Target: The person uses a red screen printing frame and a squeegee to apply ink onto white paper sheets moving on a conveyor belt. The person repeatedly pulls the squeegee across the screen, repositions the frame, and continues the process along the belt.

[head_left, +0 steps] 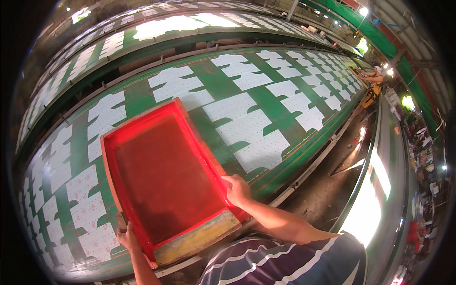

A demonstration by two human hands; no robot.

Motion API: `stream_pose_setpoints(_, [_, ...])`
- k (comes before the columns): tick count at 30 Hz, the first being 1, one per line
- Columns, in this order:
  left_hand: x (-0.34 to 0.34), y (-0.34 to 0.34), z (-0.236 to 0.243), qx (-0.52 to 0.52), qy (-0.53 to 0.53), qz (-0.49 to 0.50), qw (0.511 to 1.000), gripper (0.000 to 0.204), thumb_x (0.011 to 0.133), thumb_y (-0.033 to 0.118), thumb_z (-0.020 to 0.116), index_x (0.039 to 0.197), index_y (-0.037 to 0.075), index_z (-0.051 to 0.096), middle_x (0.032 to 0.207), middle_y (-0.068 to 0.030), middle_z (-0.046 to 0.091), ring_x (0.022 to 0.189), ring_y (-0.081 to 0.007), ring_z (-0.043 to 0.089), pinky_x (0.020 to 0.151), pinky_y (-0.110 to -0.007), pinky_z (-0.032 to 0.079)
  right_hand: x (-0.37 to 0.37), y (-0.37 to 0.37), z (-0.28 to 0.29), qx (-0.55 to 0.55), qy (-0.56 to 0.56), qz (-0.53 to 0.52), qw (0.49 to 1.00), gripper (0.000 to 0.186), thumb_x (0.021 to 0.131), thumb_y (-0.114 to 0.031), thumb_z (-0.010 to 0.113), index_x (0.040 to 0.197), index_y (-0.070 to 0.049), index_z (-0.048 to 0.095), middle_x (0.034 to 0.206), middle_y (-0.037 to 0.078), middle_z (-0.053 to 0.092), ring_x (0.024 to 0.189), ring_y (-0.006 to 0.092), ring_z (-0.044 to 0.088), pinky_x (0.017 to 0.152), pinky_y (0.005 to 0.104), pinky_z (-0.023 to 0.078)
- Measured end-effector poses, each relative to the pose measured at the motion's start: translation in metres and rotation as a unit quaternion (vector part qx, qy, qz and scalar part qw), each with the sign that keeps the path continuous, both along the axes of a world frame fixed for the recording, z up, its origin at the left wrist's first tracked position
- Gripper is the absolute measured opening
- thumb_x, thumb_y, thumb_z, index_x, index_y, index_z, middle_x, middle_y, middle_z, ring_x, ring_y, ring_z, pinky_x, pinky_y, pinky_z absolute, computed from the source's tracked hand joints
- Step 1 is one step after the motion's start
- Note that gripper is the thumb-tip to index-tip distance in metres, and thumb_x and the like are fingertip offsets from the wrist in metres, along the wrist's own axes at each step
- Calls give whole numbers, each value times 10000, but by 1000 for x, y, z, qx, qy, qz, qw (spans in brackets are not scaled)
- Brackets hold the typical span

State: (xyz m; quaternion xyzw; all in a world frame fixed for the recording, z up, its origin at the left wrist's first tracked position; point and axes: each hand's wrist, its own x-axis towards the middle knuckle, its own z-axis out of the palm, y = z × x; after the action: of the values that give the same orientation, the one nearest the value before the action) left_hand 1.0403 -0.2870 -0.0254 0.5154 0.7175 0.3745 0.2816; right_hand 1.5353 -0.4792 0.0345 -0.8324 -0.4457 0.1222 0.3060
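Observation:
Both my hands hold a screen printing frame [164, 171], a large wooden rectangle smeared bright red inside with a dark red mesh. It is tilted over the long green table [216, 175]. My left hand [127, 237] grips the lower left side, by a small wooden piece on its edge. My right hand [237, 191] is closed on the right side, fingers over the rim. White cut fabric pieces [251, 133] with small dots lie to the right of the frame. To its left, fabric pieces [88, 209] carry faint reddish printed marks.
Another long table [114, 45] with pale pieces runs behind, beyond a dark gap. A rail [304, 178] follows the near table edge. At far right a person [373, 85] leans over the same table. A sunlit surface [365, 204] lies across the aisle on my right.

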Motion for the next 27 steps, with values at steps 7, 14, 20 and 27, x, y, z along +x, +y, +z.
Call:
stream_pose_setpoints(7, [24,-4,27,31,-201,14,979,208,964,119,876,948,-4,709,836,-17,674,718,-144,601,649,-346,493,23,-2,39,55,-16,42,997,476,852,27,718,1274,-178,802,1025,65,705,1028,308,705,917,450,598])
stream_pose_setpoints(14, [117,-17,38,83,-191,0,978,208,950,84,890,894,14,701,809,5,661,691,-96,558,617,-311,460,121,-8,39,62,5,4,998,419,847,27,712,1202,-168,816,987,80,708,999,332,711,892,472,599])
stream_pose_setpoints(20, [258,-56,38,54,-157,22,986,191,946,88,896,1023,-16,756,903,-23,727,762,-127,627,684,-330,519,251,-44,19,66,16,-40,997,433,835,37,745,1213,-162,811,1061,99,736,1062,348,725,928,474,601])
stream_pose_setpoints(27, [402,-109,14,38,-106,24,993,320,914,156,928,1086,-50,754,925,-61,748,831,-174,670,783,-363,562,384,-93,-7,63,-9,-99,993,429,865,67,721,1240,-113,828,1130,119,784,1023,310,757,887,407,607])
